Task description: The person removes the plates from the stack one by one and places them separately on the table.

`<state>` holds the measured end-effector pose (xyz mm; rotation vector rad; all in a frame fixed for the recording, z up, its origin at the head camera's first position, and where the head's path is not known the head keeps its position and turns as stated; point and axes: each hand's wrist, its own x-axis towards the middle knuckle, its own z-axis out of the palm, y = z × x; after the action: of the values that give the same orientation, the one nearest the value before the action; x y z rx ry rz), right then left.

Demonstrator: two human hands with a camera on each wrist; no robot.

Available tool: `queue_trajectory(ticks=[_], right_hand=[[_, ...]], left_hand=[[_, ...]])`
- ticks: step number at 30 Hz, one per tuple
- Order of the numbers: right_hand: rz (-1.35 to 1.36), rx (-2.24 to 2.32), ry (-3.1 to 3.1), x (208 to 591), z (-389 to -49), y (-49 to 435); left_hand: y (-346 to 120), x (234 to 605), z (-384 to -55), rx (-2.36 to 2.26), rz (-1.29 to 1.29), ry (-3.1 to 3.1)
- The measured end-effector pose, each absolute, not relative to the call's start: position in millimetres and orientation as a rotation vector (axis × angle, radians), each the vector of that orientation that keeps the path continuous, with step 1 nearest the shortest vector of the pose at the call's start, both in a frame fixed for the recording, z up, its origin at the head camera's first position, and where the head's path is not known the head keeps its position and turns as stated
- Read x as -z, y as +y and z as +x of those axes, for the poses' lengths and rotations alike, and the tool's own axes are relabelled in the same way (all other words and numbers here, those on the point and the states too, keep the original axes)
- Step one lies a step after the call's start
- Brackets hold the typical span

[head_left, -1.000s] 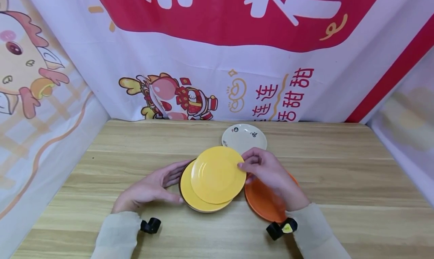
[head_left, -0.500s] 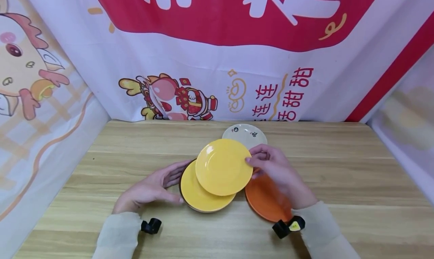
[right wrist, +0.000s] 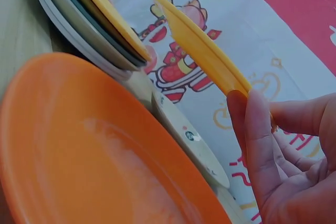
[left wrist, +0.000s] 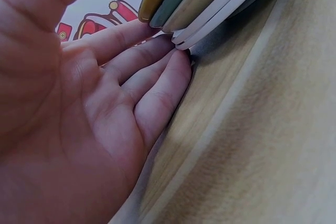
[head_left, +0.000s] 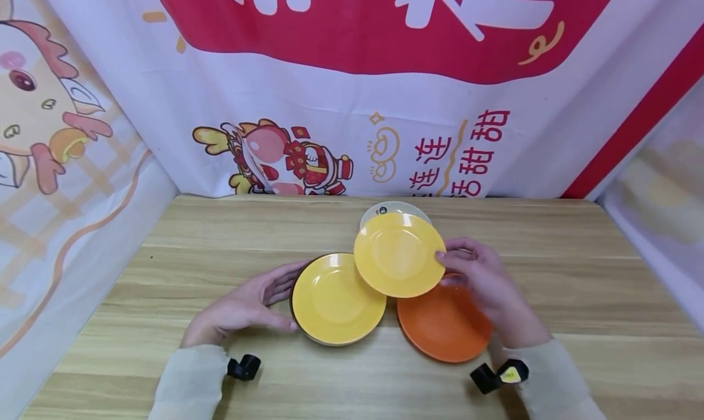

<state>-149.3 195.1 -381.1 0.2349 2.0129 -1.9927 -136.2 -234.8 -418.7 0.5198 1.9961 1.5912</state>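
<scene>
My right hand (head_left: 478, 273) pinches the right rim of a yellow plate (head_left: 398, 255), thumb on top. That plate is in the air, seen edge-on in the right wrist view. To its lower left stands a stack of plates, with another yellow plate (head_left: 335, 304) uppermost. Green, cream and white rims (left wrist: 210, 3) show below it in the left wrist view. My left hand (head_left: 253, 301) rests at the stack's left side, fingers extended and fingertips against the rims.
An orange plate (head_left: 445, 328) lies on the wooden table (head_left: 572, 273) right of the stack. Behind the raised plate is a white patterned plate (head_left: 379, 210), partly hidden in the head view. A printed cloth (head_left: 341, 96) hangs along the table's back edge.
My right hand has drawn the yellow plate off the stack, rightward and away from me. The stack's top yellow plate and the orange plate show more fully. My left hand has stayed put.
</scene>
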Motion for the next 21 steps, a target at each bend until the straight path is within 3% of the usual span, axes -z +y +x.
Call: queue_trajectory(ticks=[21], right_hand=[[0.355, 2.226, 1.852, 397.4, -152.9, 253.8]], left_hand=[[-234.4, 418.8, -135.5, -1.599, 0.483, 1.994]])
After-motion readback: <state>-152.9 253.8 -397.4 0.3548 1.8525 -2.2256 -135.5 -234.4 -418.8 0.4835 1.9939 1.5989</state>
